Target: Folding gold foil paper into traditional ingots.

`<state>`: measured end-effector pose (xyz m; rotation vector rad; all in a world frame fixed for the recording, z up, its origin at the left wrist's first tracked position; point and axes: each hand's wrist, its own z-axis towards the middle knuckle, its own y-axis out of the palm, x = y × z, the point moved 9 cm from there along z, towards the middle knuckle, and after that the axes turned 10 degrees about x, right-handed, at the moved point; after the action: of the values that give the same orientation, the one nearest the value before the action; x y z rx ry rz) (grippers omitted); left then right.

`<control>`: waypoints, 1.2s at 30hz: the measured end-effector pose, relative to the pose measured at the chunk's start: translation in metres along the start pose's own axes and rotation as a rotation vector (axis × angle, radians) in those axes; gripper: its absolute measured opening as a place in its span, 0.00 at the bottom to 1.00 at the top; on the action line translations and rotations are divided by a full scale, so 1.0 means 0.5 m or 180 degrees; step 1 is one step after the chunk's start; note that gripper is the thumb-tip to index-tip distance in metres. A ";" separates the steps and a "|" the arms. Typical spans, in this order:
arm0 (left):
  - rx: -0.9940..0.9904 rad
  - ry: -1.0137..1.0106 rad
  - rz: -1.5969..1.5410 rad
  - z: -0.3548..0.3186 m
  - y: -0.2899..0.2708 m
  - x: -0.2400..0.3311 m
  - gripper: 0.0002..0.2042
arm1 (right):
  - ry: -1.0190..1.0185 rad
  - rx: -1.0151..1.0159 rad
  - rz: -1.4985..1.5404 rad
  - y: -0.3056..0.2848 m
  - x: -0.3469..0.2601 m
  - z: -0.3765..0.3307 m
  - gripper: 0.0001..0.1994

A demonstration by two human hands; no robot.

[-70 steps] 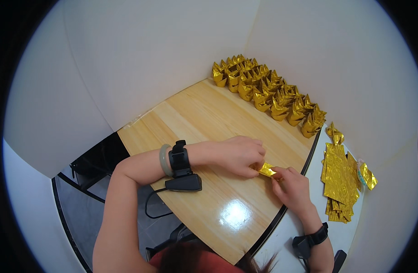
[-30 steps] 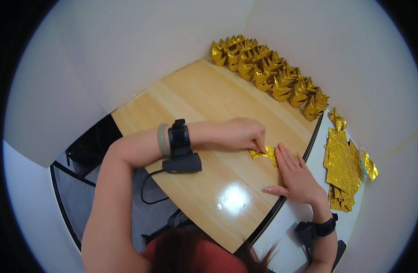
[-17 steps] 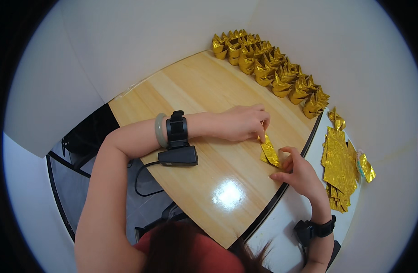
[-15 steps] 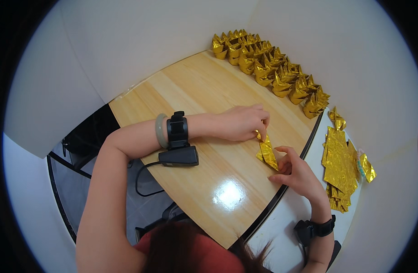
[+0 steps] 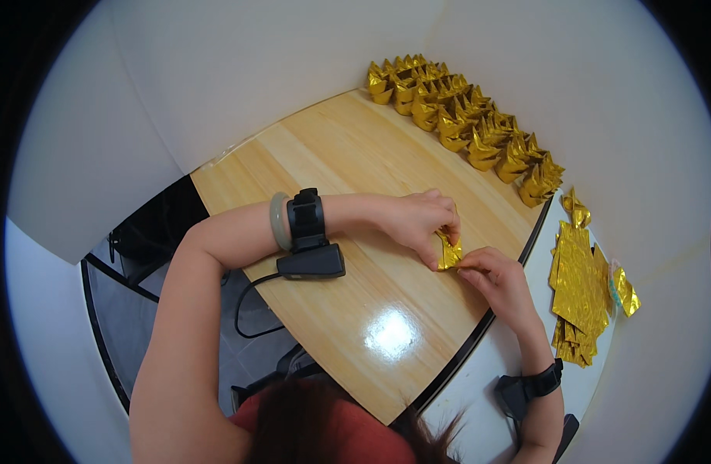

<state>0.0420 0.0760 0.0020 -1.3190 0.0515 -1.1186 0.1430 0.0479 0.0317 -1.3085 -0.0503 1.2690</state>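
A small folded piece of gold foil paper is between my two hands, over the wooden tabletop. My left hand grips it from the far left, thumb at the near edge and the other fingers curled over the far end. At its right corner, my right hand pinches the edge between thumb and forefinger. The fingers partly cover the paper, so its folds are only partly seen.
Rows of folded gold foil ingots stand along the far right wall. On the white surface to the right lies a stack of gold foil sheets, with a single folded ingot beyond it. The wooden table has a dark right edge.
My right hand has closed from an open curl onto the paper's corner. The paper looks shorter, as if folded over, and my left thumb has come down to its near edge.
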 end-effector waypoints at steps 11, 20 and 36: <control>0.0332 -0.0198 -0.0396 0.010 -0.017 0.009 0.19 | 0.1135 0.0492 0.0289 0.014 0.081 0.009 0.11; 0.0678 -0.0538 0.0404 0.018 -0.032 0.003 0.08 | 0.1172 0.0415 0.0142 0.012 0.071 0.010 0.06; 0.0302 -0.0930 0.0159 0.007 -0.031 -0.027 0.10 | 0.0272 0.0405 -0.0517 0.000 0.001 0.016 0.10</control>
<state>0.0276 0.0902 0.0080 -1.3758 -0.1810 -0.8668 0.1380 0.0537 0.0342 -1.2224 -0.0149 1.0605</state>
